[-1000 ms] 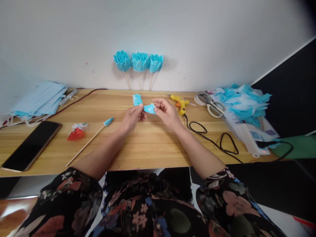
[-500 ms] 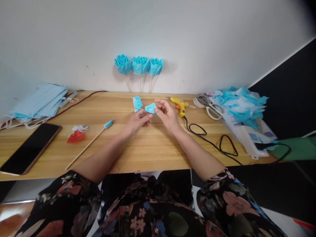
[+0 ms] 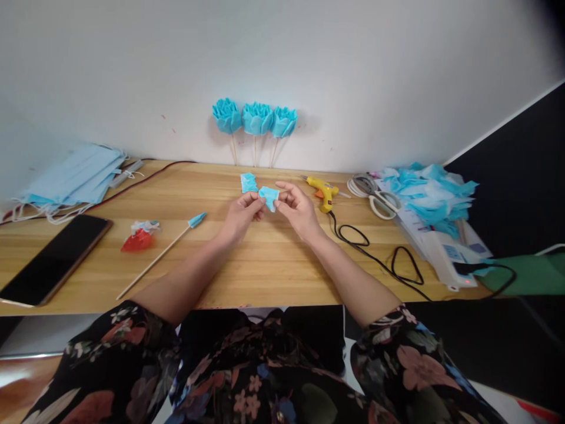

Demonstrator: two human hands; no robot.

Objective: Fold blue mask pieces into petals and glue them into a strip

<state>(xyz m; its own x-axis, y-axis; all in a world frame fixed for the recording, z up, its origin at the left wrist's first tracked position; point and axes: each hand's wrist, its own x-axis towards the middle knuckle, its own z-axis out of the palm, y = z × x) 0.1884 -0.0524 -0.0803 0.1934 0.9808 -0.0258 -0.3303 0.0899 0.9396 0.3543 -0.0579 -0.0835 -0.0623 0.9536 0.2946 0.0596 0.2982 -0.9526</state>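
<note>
Between my two hands is a small light-blue fabric piece, held up just above the table. The thumb and fingers of my left hand pinch its left edge. My right hand pinches the lower right edge, its index finger raised behind. Just beyond my left hand lies a small stack of similar blue pieces. A yellow glue gun rests to the right of my right hand. Left of my left forearm is a wooden stick with a rolled blue tip.
Three blue fabric flowers on sticks lean against the wall. Face masks, a phone and a red packet are on the left. Scissors, blue scraps, a power strip and a black cord occupy the right.
The blue piece has turned and spread wider between my fingers, now showing more of its face. My left hand has shifted slightly up its left edge. The view has moved a little.
</note>
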